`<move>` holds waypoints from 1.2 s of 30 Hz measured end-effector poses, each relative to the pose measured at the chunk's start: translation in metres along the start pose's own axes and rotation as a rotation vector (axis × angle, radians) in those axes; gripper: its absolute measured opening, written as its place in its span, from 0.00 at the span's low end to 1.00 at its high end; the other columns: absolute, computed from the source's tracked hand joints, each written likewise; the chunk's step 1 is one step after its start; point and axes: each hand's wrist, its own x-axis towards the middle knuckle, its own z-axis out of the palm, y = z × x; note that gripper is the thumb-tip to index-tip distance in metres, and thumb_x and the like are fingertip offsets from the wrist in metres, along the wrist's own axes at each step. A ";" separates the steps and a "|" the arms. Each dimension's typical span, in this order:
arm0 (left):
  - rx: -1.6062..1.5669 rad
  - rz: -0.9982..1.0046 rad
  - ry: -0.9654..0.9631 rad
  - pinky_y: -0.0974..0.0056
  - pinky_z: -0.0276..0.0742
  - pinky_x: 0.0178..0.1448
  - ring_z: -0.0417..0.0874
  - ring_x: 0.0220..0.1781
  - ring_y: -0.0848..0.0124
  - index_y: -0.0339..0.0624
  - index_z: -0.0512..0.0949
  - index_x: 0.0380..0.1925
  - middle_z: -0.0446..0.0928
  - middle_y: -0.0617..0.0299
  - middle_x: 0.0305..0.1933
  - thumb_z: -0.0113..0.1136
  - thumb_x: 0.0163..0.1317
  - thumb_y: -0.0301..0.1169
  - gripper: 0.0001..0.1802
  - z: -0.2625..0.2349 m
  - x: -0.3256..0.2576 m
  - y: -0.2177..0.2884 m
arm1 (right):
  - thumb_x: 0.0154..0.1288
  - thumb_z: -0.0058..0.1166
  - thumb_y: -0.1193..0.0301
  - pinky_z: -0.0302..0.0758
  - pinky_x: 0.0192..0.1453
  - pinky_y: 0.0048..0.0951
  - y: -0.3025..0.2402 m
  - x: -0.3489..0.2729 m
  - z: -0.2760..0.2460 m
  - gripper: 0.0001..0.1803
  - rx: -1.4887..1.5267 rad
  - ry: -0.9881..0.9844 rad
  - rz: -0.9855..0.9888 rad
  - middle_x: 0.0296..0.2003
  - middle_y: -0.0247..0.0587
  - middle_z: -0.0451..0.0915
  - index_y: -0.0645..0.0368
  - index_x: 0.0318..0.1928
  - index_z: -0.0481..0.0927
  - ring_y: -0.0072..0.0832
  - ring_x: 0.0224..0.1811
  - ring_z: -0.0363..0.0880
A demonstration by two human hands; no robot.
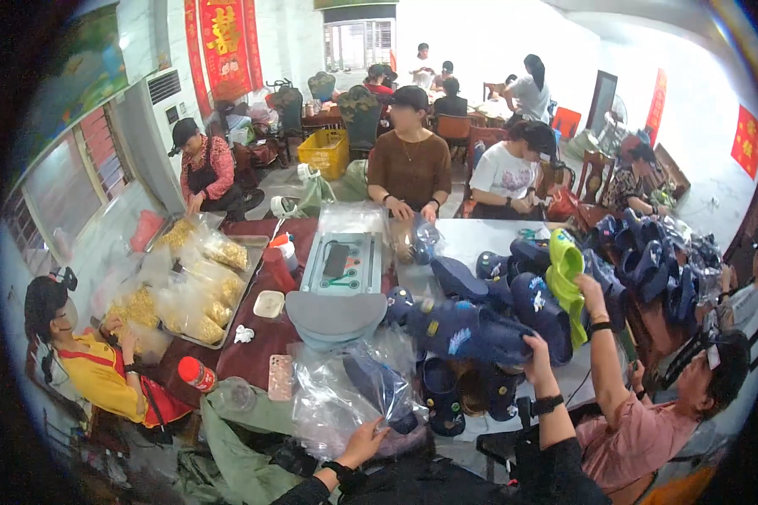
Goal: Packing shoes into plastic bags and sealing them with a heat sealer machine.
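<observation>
My left hand (365,443) pinches the edge of a clear plastic bag (328,402) at the table's near edge. Inside or beneath that film a dark blue clog shows; which of the two I cannot tell. My right hand (541,360) grips one end of a navy clog (459,330) with light blue marks, held level above other navy clogs. Below it stand more clogs (440,391) dotted with small colored charms. To the right, a co-worker's hand (589,296) is on a lime green clog (566,273).
A grey sealing machine (344,261) with a rounded grey front stands mid-table. Navy clogs (648,252) pile up at right. Left are a phone (280,376), a red-lidded jar (195,373) and a metal tray (248,252) of bagged yellow pieces. Several people sit around the table.
</observation>
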 end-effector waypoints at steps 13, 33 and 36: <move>-0.069 0.165 -0.106 0.53 0.68 0.51 0.72 0.49 0.46 0.40 0.61 0.58 0.71 0.39 0.48 0.46 0.63 0.45 0.28 -0.012 0.017 0.010 | 0.52 0.49 0.77 0.70 0.46 0.26 0.042 -0.103 -0.022 0.15 -0.571 -0.054 0.297 0.36 0.37 0.78 0.62 0.42 0.77 0.27 0.39 0.75; -0.023 0.321 -0.066 0.47 0.70 0.41 0.75 0.38 0.40 0.33 0.49 0.62 0.73 0.33 0.38 0.43 0.64 0.35 0.31 -0.015 0.018 -0.004 | 0.53 0.43 0.78 0.68 0.47 0.23 0.116 -0.185 0.034 0.16 -0.382 0.229 -0.151 0.36 0.35 0.74 0.62 0.44 0.73 0.24 0.40 0.71; -0.077 0.205 -0.039 0.46 0.69 0.38 0.75 0.35 0.39 0.35 0.46 0.63 0.73 0.32 0.36 0.41 0.65 0.36 0.31 -0.025 0.023 0.004 | 0.53 0.47 0.79 0.67 0.50 0.23 0.127 -0.194 0.040 0.20 -0.379 0.125 -0.138 0.42 0.36 0.72 0.60 0.49 0.70 0.23 0.43 0.69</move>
